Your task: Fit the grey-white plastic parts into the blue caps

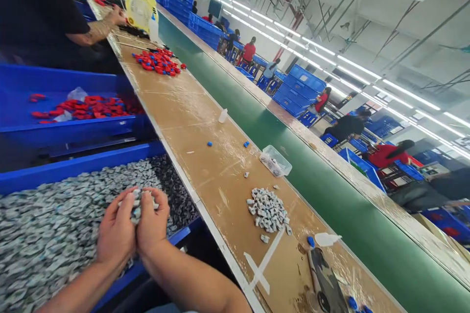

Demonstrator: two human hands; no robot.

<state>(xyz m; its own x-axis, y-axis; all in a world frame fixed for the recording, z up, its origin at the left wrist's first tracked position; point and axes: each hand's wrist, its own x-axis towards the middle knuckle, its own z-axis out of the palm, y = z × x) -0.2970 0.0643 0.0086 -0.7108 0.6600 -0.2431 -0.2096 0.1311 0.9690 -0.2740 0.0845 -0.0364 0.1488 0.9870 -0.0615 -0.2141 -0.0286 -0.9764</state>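
My left hand (116, 227) and my right hand (152, 217) are cupped together over a blue bin (77, 160). Between them they hold a handful of small grey plastic parts (136, 208), with the fingers curled round. Below lie very many like parts in light grey (55, 225), and darker ones (172, 190) fill the bin's far right corner. To the right, a pile of the same grey parts (270, 210) rests on the brown worktable (205, 176).
A clear plastic tray (275, 160) stands by the green conveyor belt (312, 181). Red and blue parts (159, 61) are heaped farther up the table, near a co-worker's hand (115, 15). A second blue bin (73, 129) holds red parts. A camouflage-patterned object (326, 279) lies at lower right.
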